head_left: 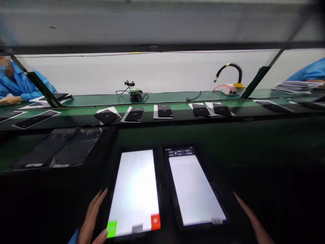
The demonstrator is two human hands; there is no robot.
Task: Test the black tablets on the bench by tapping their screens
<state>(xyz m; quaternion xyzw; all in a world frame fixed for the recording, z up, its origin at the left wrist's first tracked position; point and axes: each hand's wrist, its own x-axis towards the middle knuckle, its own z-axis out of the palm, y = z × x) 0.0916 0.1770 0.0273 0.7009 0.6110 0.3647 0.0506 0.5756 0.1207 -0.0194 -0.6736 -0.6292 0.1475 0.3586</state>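
Observation:
Two lit tablets lie side by side on the dark bench in front of me. The left tablet [135,189] shows a white screen with a green square at its lower left and a red one at its lower right. A small tab sticks out at its bottom edge. Beside it, the right tablet [196,189] has a white area below a dark strip of buttons. My left hand [91,218] has its fingers apart, with the thumb at the green square. Past the right tablet's edge, my right hand [251,217] shows only partly, stretched out and apart from it.
Two dark tablets in clear film [77,145] lie at the left. Behind, several dark flat devices on white sheets [135,114] line a green-and-black strip. A small device with cables [135,93] stands farther back. People in blue sleeves sit at both sides. A shelf [162,25] hangs overhead.

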